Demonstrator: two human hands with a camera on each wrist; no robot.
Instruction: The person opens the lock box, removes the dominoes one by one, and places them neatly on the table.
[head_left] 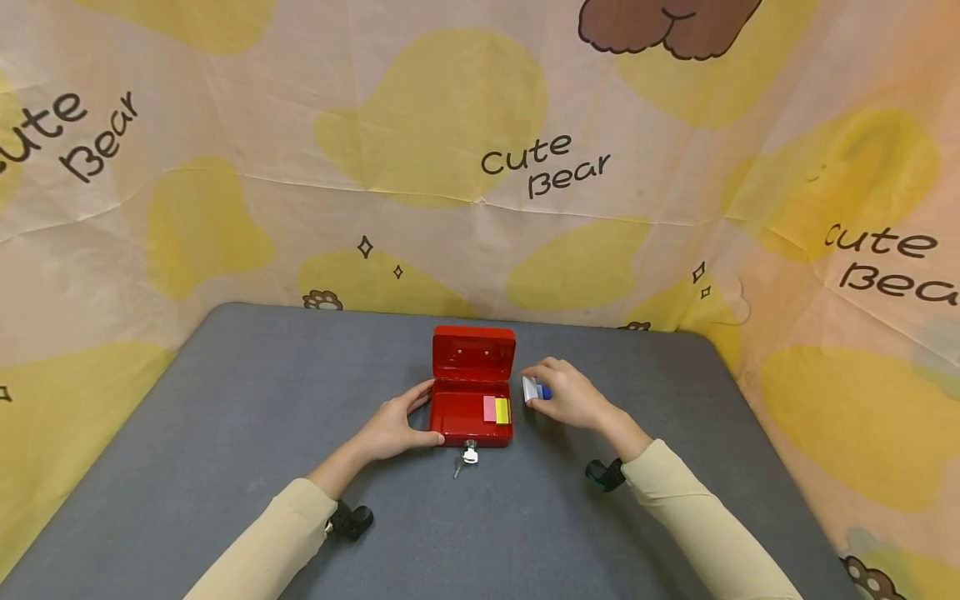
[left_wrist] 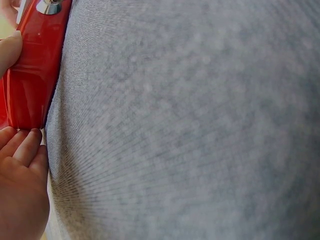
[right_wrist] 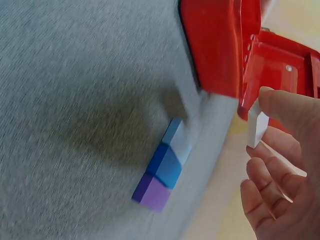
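Observation:
A red cash box [head_left: 453, 412] stands with its lid [head_left: 474, 354] raised. Inside, at its right end, lie a pink block [head_left: 489, 408] and a yellow block [head_left: 502, 411]. My left hand [head_left: 390, 427] holds the box's left end, thumb at the front corner, fingertips against the side [left_wrist: 25, 185]. To the right of the box, above the table, my right hand [head_left: 570, 396] pinches a white block [right_wrist: 258, 125] between thumb and fingers. Below it, a light blue block [right_wrist: 179, 142], a blue block [right_wrist: 164, 165] and a purple block [right_wrist: 154, 192] lie in a row.
Keys [head_left: 470, 455] hang from the lock at the box's front. The box stands on a grey cloth-covered table [head_left: 465, 533]. Behind and beside the table hangs a printed fabric backdrop [head_left: 427, 225].

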